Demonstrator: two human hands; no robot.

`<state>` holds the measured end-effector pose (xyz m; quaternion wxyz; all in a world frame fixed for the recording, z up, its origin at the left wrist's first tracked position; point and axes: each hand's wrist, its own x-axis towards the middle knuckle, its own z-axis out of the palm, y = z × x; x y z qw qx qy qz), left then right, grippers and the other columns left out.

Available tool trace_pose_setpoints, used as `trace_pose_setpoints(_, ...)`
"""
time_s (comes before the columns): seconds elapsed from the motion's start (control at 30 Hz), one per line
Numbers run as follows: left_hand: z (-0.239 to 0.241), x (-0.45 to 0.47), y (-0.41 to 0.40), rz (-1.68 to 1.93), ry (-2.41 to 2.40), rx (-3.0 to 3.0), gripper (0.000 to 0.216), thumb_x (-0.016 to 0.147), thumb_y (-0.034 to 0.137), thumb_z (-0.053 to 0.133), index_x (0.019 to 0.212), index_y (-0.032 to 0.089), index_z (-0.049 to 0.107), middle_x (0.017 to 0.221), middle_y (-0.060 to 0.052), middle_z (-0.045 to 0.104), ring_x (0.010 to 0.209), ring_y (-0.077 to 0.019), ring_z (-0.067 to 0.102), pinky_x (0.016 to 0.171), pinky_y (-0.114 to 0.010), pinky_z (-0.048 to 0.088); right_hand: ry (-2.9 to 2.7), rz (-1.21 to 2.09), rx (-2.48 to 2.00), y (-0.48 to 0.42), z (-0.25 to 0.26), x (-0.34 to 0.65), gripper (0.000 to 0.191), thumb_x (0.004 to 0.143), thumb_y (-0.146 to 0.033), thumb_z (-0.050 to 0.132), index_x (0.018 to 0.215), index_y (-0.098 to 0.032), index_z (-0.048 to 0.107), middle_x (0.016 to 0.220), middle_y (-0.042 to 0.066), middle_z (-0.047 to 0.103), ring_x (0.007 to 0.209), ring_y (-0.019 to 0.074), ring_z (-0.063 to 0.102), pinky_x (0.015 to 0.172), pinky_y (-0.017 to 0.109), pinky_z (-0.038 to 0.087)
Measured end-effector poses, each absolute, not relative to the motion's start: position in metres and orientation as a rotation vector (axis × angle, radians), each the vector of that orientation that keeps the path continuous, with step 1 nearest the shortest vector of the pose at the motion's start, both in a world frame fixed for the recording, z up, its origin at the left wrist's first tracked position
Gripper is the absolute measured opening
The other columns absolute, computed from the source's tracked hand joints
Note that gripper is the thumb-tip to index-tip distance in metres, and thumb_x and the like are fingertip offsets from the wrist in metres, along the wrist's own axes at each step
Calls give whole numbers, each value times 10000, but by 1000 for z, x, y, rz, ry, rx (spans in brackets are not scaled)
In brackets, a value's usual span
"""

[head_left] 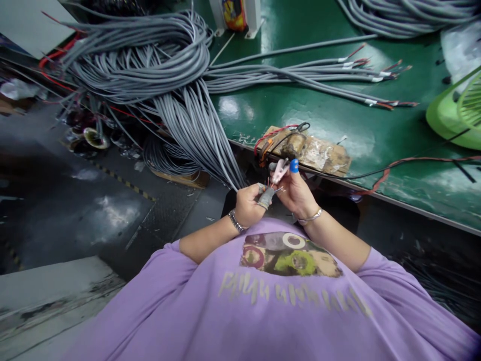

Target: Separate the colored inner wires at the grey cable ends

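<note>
My left hand (248, 204) is closed around the end of a grey cable (266, 197), whose stripped thin wires stick out toward the right. My right hand (295, 193) is closed on a small pink clip-like tool (279, 171) held at those wire ends; its raised finger wears a blue cap (294, 165). Both hands sit close together just in front of the green bench edge, above my purple shirt. A bundle of grey cables (203, 135) runs from the bench down to my left hand.
A green workbench (338, 110) carries a brown taped board (319, 153) with red and black leads, loose grey cables with stripped ends (319, 75), and a green fan (458, 113) at right. A large grey cable coil (143, 55) lies at left, dark floor below.
</note>
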<state>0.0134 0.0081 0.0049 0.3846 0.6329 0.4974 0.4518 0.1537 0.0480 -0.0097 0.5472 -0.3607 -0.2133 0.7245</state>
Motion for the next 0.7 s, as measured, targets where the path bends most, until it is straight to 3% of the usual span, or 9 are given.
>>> trace_pose_setpoints(0.13, 4, 9, 3, 1152, 1222, 1636, 193, 831, 346, 663, 714, 192, 660, 584, -2, 670, 505, -113, 590, 542, -233, 459, -549, 1897, -804, 39, -9, 165, 613, 603, -798, 716, 759, -206, 684, 702, 9, 659, 588, 109, 538, 544, 238, 455)
trace_pose_setpoints(0.27, 3, 3, -1, 1093, 1230, 1673, 206, 835, 347, 659, 703, 189, 663, 578, -6, 670, 513, -116, 603, 538, -229, 459, -718, 1973, -831, 33, -13, 176, 475, 489, -550, 918, 664, -180, 678, 634, -12, 641, 578, 106, 546, 582, 244, 468)
trace_pose_setpoints(0.43, -3, 3, 0, 892, 1238, 1673, 197, 805, 318, 680, 660, 186, 662, 601, -19, 692, 559, -129, 629, 570, -235, 475, -948, 1810, -901, 30, -14, 177, 309, 587, -403, 903, 710, -181, 725, 658, -8, 680, 588, 109, 559, 625, 260, 474)
trace_pose_setpoints(0.57, -5, 8, 5, 682, 1163, 1465, 193, 763, 311, 713, 661, 159, 654, 588, -32, 696, 514, -129, 636, 539, -228, 493, -1102, 1755, -923, 25, -11, 178, 270, 623, -400, 880, 694, -194, 720, 656, 3, 695, 607, 137, 593, 626, 282, 495)
trace_pose_setpoints(0.7, -2, 12, 7, 637, 1160, 1233, 331, 739, 404, 755, 593, 148, 605, 520, -35, 658, 451, -124, 610, 483, -221, 493, -1150, 1651, -945, 24, -18, 186, 296, 697, -471, 827, 760, -198, 731, 707, 8, 700, 651, 137, 597, 664, 287, 509)
